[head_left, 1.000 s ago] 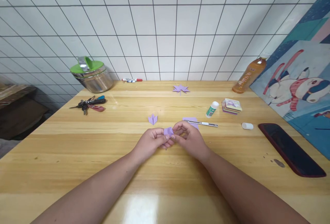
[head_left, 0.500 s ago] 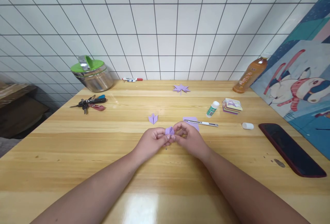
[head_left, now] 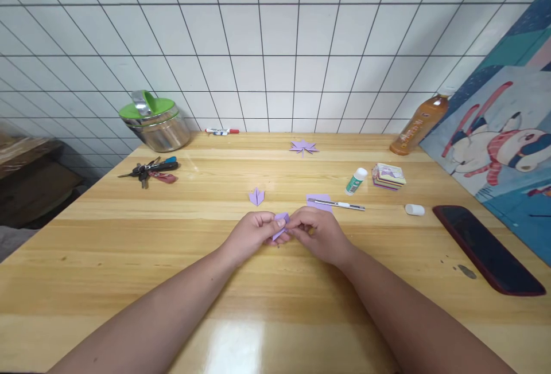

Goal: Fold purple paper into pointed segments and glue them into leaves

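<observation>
Centrally, well in from the left edge of the tabletop (head_left: 206, 305), left hand (head_left: 247, 235) and right hand (head_left: 322, 233) hold one purple paper (head_left: 282, 216) in a pinched grip; two folded shapes (head_left: 257, 197) lie beyond.

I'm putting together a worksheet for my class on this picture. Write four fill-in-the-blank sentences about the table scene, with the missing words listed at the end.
1. The folded paper in the person's left hand is the colour ____.
2. The metal pot near the wall wears a lid of the colour ____.
3. From the person's seat, the keys lie toward the table's ____ side.
4. The phone lies toward the table's ____ side.

Missing words: purple; green; left; right.
</observation>
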Demonstrator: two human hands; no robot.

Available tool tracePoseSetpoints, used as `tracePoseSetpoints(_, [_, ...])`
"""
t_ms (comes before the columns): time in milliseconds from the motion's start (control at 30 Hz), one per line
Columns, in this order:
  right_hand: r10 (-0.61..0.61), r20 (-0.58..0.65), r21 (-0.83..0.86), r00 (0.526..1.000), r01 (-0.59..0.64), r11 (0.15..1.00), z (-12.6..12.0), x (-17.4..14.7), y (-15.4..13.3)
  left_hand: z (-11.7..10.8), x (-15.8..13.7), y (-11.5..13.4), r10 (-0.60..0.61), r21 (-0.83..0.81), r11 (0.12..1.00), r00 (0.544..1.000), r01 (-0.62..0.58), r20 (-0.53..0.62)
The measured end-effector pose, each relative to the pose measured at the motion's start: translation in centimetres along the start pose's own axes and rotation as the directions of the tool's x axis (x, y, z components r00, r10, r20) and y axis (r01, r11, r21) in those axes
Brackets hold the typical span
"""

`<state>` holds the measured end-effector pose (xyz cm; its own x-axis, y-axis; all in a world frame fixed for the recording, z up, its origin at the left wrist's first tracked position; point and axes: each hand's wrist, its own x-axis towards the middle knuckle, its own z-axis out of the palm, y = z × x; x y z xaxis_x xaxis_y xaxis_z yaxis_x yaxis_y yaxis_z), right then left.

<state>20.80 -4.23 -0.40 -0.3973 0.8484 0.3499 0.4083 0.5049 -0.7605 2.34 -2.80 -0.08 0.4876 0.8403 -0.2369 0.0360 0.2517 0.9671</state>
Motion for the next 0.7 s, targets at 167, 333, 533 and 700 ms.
tracePoseSetpoints(167, [0.197, -0.074, 0.058, 0.978, -0.193, 0.980, 0.3, 0.0, -0.6, 0.3, 0.1, -0.1, 0.063, 0.032, 0.998, 0.997, -0.062, -0.036])
tracePoseSetpoints(333, [0.421, 0.029, 0.348, 0.906, -0.404, 0.846, 1.4, 0.4, -0.3, 0.5, 0.1, -0.2, 0.210, 0.239, 0.953, 0.974, -0.184, -0.089])
tracePoseSetpoints(533, [0.456, 0.135, 0.531, 0.880, -0.453, 0.716, 1.1, 0.5, -0.2, 0.7, -0.1, 0.3, 0.244, 0.270, 0.941, 0.962, -0.204, -0.125])
tracePoseSetpoints(700, [0.408, 0.175, 0.553, 0.896, -0.432, 0.713, 0.8, 0.4, -0.8, 0.7, -0.2, 0.5, 0.155, 0.099, 0.984, 0.986, -0.149, -0.061])
